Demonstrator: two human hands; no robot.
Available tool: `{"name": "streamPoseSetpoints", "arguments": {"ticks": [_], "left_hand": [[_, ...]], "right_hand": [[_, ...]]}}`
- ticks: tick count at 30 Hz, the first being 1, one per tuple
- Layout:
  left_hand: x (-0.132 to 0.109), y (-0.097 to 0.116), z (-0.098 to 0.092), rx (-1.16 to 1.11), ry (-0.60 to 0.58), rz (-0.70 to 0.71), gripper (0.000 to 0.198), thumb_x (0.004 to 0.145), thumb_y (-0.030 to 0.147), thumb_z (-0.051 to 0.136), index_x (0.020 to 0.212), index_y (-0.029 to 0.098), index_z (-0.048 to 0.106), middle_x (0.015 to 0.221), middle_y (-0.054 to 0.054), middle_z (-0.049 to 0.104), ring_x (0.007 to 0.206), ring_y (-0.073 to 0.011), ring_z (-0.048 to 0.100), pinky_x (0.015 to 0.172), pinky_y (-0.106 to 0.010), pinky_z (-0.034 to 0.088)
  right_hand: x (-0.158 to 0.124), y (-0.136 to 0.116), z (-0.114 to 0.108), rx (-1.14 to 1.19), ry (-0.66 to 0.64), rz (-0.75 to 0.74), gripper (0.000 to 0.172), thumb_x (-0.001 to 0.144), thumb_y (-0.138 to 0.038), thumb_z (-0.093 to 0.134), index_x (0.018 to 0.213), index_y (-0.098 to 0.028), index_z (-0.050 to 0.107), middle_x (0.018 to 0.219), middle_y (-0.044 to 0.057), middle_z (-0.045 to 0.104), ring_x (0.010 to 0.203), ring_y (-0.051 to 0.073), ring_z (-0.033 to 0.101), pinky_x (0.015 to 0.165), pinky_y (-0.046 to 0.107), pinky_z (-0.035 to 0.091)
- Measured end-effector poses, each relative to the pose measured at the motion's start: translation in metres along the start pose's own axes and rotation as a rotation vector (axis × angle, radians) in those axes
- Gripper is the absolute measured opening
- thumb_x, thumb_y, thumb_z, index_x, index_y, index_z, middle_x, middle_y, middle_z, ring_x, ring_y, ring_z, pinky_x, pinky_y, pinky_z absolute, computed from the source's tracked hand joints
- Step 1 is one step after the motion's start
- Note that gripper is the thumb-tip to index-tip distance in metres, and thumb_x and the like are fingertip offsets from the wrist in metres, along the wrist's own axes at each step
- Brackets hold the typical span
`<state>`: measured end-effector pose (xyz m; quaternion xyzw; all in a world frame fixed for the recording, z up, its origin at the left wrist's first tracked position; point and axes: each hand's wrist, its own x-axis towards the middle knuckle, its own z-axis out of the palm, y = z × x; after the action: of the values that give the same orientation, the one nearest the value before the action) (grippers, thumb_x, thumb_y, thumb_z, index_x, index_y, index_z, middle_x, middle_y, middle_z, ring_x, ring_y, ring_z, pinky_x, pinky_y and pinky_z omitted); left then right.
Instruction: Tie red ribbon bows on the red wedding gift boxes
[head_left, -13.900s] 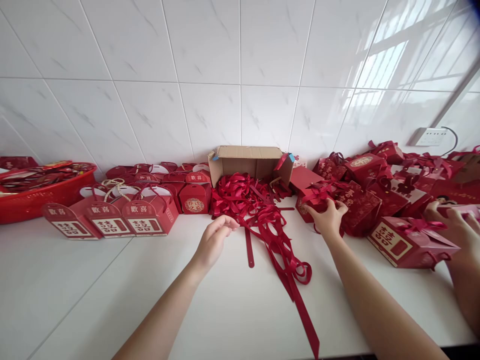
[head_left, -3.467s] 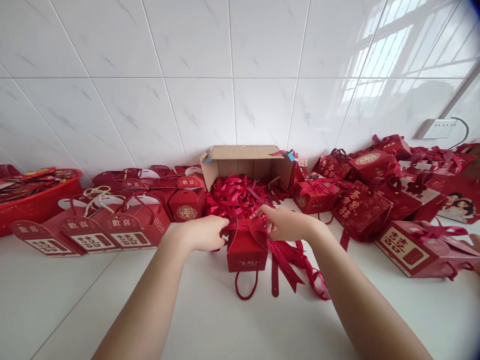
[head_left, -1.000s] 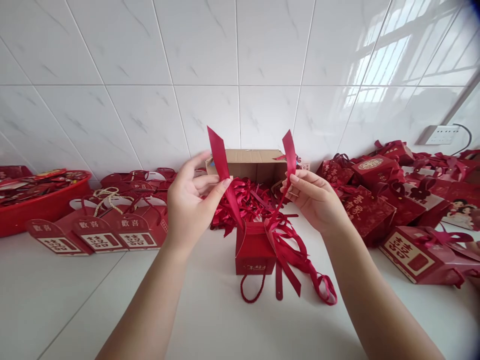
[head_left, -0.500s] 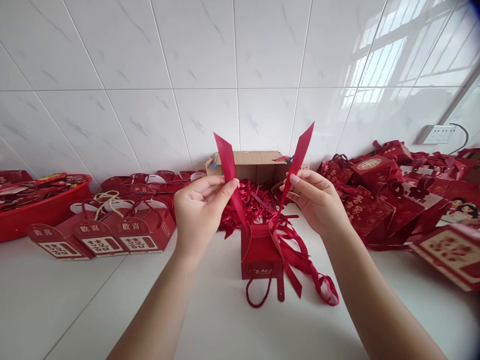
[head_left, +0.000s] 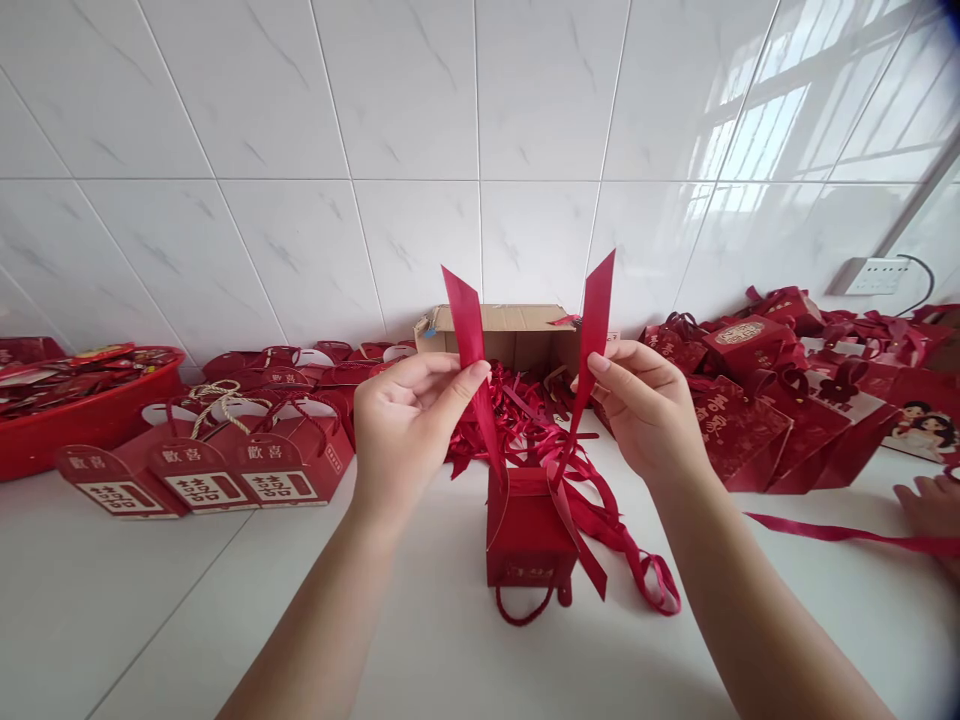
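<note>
A small red gift box (head_left: 529, 535) stands on the white counter (head_left: 225, 610) in front of me, a red cord handle looping out below it. A red ribbon (head_left: 471, 335) runs through its top, and both ends stick up. My left hand (head_left: 405, 425) pinches the left end. My right hand (head_left: 646, 405) pinches the right end (head_left: 597, 315). Both hands hover just above the box.
An open cardboard box (head_left: 504, 335) spilling loose red ribbons (head_left: 525, 415) sits against the tiled wall. Red handled boxes (head_left: 247, 460) line the left, beside a red basket (head_left: 82, 410). Finished red boxes (head_left: 757, 400) pile at right. Another person's hand (head_left: 926, 505) holds a ribbon at the right edge.
The gift box came to the counter in front of me and got a ribbon threaded through it. Over the last second the two ends rose more upright. A box at right has gone.
</note>
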<state>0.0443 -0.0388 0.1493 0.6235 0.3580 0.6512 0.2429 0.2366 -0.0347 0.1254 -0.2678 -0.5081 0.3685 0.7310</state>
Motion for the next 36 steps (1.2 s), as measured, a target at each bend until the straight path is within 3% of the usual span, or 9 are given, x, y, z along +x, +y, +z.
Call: {"name": "streamPoseSetpoints", "arguments": {"ticks": [5,9,12,16,21,28,30,33,36], "left_hand": [[0.001,0.001,-0.001,-0.069,-0.118,-0.009,0.018,0.078,0.035,0.068,0.084,0.017,0.066,0.083,-0.005,0.074,0.080,-0.0211,0.071,0.072,-0.031,0.058],[-0.005,0.002,0.001,-0.089,-0.319,-0.046,0.019,0.078,0.034,0.068,0.088,0.021,0.058,0.068,-0.001,0.072,0.067,-0.0187,0.070,0.064,-0.029,0.057],[-0.011,0.003,0.005,-0.082,-0.433,-0.120,0.034,0.075,0.034,0.071,0.097,0.025,0.047,0.064,0.002,0.070,0.062,-0.0185,0.070,0.060,-0.029,0.055],[-0.013,0.002,0.007,-0.029,-0.465,-0.160,0.044,0.075,0.034,0.071,0.106,0.025,0.042,0.066,0.002,0.070,0.063,-0.0185,0.070,0.060,-0.028,0.054],[-0.011,0.001,0.003,-0.051,-0.492,-0.184,0.074,0.073,0.031,0.073,0.134,0.028,0.031,0.066,0.001,0.070,0.062,-0.0189,0.070,0.056,-0.027,0.053],[-0.010,-0.001,0.003,-0.037,-0.476,-0.164,0.082,0.076,0.031,0.070,0.143,0.028,0.024,0.066,0.000,0.069,0.064,-0.0217,0.071,0.056,-0.030,0.056],[-0.009,-0.003,0.003,0.011,-0.451,-0.145,0.081,0.075,0.031,0.071,0.143,0.029,0.026,0.067,0.000,0.069,0.063,-0.0217,0.070,0.056,-0.030,0.057],[-0.007,-0.004,0.000,0.097,-0.462,-0.120,0.074,0.075,0.029,0.069,0.140,0.031,0.033,0.079,-0.002,0.071,0.066,-0.0215,0.070,0.059,-0.033,0.057],[-0.004,-0.004,-0.003,0.102,-0.591,-0.142,0.060,0.079,0.025,0.063,0.134,0.030,0.041,0.089,-0.004,0.070,0.080,-0.0216,0.069,0.069,-0.033,0.056]], "right_hand": [[-0.002,-0.002,0.001,0.005,-0.038,0.013,0.011,0.077,-0.029,0.071,0.078,-0.024,0.061,0.075,-0.002,0.064,0.070,0.014,0.062,0.070,0.031,0.052],[-0.005,-0.002,0.003,-0.022,-0.140,0.078,0.011,0.079,-0.030,0.069,0.083,-0.023,0.061,0.065,-0.003,0.063,0.051,0.010,0.054,0.049,0.024,0.044],[-0.010,-0.002,0.005,-0.117,-0.268,0.121,0.014,0.081,-0.032,0.066,0.089,-0.020,0.068,0.063,-0.001,0.063,0.048,0.008,0.049,0.042,0.021,0.036],[-0.015,-0.004,0.008,-0.135,-0.465,0.099,0.017,0.083,-0.030,0.063,0.096,-0.023,0.072,0.079,0.002,0.069,0.069,0.015,0.063,0.062,0.028,0.052],[-0.014,-0.008,0.007,-0.128,-0.584,0.129,0.025,0.081,-0.028,0.067,0.105,-0.025,0.069,0.097,0.004,0.070,0.086,0.020,0.066,0.076,0.033,0.055],[-0.014,-0.004,0.002,-0.150,-0.697,0.157,0.062,0.059,-0.019,0.084,0.116,-0.028,0.062,0.107,0.003,0.066,0.099,0.022,0.062,0.084,0.034,0.054],[-0.015,-0.001,0.002,-0.147,-0.691,0.142,0.054,0.064,-0.022,0.081,0.115,-0.028,0.063,0.100,0.002,0.067,0.089,0.018,0.063,0.077,0.031,0.054],[-0.013,0.004,0.004,-0.164,-0.659,0.110,0.023,0.086,-0.032,0.062,0.107,-0.025,0.068,0.077,0.001,0.067,0.071,0.014,0.062,0.064,0.026,0.052],[-0.009,0.004,0.003,-0.201,-0.645,0.068,0.024,0.093,-0.034,0.050,0.101,-0.024,0.070,0.071,0.001,0.066,0.065,0.013,0.060,0.057,0.024,0.047]]}}
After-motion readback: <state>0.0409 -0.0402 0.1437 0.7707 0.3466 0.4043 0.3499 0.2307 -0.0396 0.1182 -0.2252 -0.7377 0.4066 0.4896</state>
